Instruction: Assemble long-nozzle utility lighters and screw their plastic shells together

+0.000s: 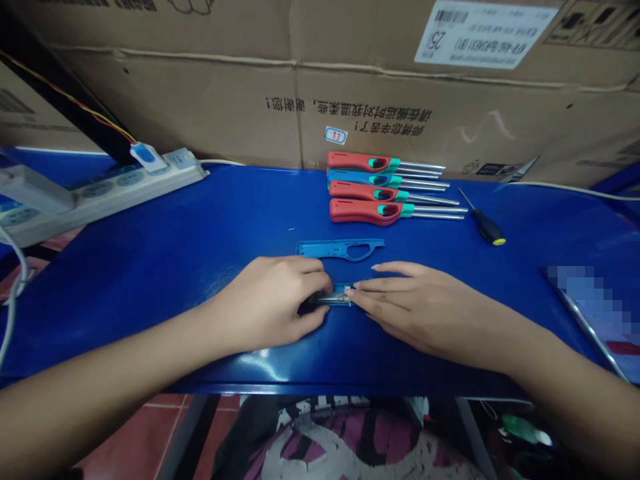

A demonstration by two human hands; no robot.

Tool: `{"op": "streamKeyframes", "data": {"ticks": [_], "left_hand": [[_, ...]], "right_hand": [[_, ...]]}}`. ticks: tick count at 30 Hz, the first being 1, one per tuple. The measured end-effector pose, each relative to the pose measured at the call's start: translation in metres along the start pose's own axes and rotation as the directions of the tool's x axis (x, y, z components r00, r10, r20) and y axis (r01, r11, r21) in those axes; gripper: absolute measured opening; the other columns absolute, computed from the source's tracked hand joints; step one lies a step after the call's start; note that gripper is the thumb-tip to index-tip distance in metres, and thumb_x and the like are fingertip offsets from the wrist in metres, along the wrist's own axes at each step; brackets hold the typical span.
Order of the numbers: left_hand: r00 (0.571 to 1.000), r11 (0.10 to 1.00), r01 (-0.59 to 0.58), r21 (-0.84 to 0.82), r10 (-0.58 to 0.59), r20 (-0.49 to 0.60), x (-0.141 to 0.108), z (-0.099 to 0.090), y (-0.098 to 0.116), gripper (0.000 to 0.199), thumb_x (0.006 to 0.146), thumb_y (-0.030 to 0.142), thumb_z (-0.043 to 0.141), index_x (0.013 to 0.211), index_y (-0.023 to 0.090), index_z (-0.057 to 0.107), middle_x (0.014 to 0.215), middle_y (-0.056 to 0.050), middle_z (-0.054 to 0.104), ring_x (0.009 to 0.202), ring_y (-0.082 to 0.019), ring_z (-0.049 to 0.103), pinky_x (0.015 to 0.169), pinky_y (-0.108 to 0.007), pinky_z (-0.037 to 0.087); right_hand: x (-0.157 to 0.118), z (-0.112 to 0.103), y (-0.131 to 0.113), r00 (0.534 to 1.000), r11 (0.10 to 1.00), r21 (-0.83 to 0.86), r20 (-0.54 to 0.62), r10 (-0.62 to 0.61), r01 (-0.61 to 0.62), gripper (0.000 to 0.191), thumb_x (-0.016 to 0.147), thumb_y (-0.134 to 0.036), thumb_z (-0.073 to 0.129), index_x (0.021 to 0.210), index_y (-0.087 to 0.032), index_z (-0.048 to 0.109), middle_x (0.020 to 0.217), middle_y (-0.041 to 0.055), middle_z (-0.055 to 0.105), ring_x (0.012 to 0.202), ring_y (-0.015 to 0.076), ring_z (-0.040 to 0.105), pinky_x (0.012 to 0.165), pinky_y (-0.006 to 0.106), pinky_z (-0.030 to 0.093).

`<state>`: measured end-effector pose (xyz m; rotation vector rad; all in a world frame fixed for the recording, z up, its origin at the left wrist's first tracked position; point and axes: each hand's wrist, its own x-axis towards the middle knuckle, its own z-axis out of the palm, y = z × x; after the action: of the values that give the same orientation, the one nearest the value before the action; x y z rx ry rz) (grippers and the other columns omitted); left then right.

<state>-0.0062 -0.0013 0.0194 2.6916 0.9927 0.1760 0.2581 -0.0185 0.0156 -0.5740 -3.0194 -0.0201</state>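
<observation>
Blue lighter shell (341, 291): long axis L–R, ends hidden; betw. L hand (283, 293), pinching it, & R hand (433, 303), fingertips touching, grip can't tell.

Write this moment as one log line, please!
left hand: holding blue casing | right hand: extended over it | beyond: blue shell half, four lighters, screwdriver

A glossy blue tabletop (150, 280) stretches across the view, backed by a large brown cardboard box (225, 113) bearing upside-down Chinese print (350, 115). A white reflection (263, 363) gleams near the front edge. Below, a dark leg (193, 433) shows against the reddish tiled floor (125, 440) with pale joints.
</observation>
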Motion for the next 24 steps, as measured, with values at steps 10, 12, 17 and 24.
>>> {"op": "streamKeyframes", "data": {"ticks": [10,12,17,24], "left_hand": [[0.999,0.998,0.024,-0.058,-0.025,-0.02,0.001,0.006,-0.002,0.019,0.098,0.033,0.056,0.1,0.021,0.07,0.097,-0.002,0.07,0.089,-0.02,0.069,0.072,-0.03,0.052],[0.999,0.998,0.025,-0.063,-0.026,-0.02,0.001,0.006,-0.002,0.019,0.098,0.032,0.057,0.1,0.021,0.071,0.096,-0.003,0.07,0.089,-0.02,0.069,0.072,-0.03,0.052],[0.999,0.999,0.004,-0.036,-0.005,-0.042,0.002,0.005,-0.002,0.019,0.097,0.032,0.059,0.098,0.021,0.074,0.094,-0.003,0.07,0.087,-0.02,0.069,0.07,-0.029,0.051],[0.999,0.999,-0.003,-0.046,0.001,-0.054,0.0,0.007,-0.003,0.02,0.098,0.032,0.058,0.098,0.021,0.075,0.093,-0.003,0.069,0.087,-0.02,0.069,0.072,-0.03,0.052]], "right_hand": [[0.012,0.003,0.001,0.992,0.997,-0.065,-0.114,-0.048,0.041,0.035,0.103,-0.012,0.041,0.13,-0.01,0.063,0.118,0.0103,0.075,0.11,0.0184,0.069,0.1,0.038,0.053],[0.012,0.003,0.0,0.991,0.995,-0.087,-0.119,-0.054,0.043,0.036,0.103,-0.012,0.039,0.129,-0.008,0.064,0.117,0.0106,0.076,0.108,0.0183,0.069,0.099,0.037,0.053],[0.008,0.008,-0.007,0.99,0.986,-0.162,-0.133,-0.056,0.034,0.037,0.102,-0.011,0.039,0.129,-0.003,0.063,0.118,0.0135,0.075,0.11,0.0214,0.07,0.101,0.038,0.052],[0.009,0.004,-0.002,0.979,0.996,-0.082,-0.205,0.018,-0.035,0.033,0.102,-0.021,0.048,0.128,-0.01,0.065,0.117,0.0071,0.076,0.11,0.0203,0.069,0.098,0.037,0.052]]}}
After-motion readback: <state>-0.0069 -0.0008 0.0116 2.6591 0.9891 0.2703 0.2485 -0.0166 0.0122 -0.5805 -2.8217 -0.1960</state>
